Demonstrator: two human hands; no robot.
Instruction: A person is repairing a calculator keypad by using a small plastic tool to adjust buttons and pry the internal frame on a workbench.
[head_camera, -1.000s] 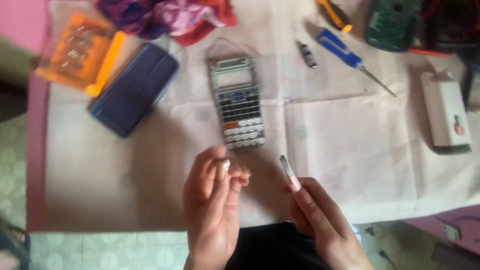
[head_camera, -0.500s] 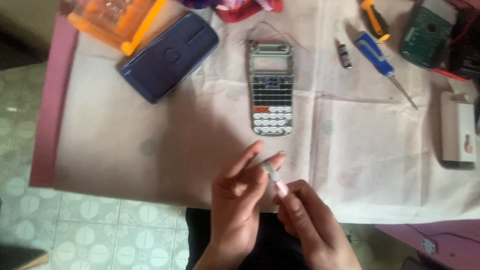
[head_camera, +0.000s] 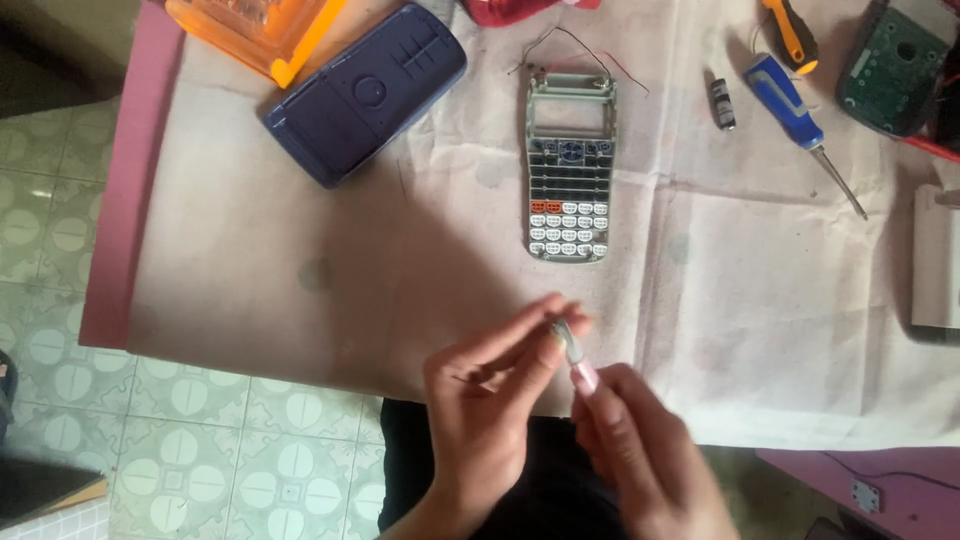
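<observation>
A: We are looking down at a table (head_camera: 110, 250) draped in a pale creased cloth (head_camera: 430, 270), standing on a patterned tile floor (head_camera: 200, 440). Near the cloth's middle the calculator front shell (head_camera: 569, 170) is lying face up, its display window empty and thin wires trailing from its top edge.

B: So we are judging the calculator as already opened. Its dark blue back cover (head_camera: 367, 93) is lying well to the left of the calculator, and a blue-handled screwdriver (head_camera: 800, 125) and a small cylindrical battery (head_camera: 722, 104) are resting to its right. Nothing is being refitted to the shell yet.

A: Below the calculator, at the table's near edge, our left hand (head_camera: 480, 420) is pinching a tiny pale part (head_camera: 568, 335) between closed fingertips.

B: And our right hand (head_camera: 630, 450) is closing around a slim pink-ended tool (head_camera: 582, 372), its tip touching that part. What the part is, we cannot tell.
</observation>
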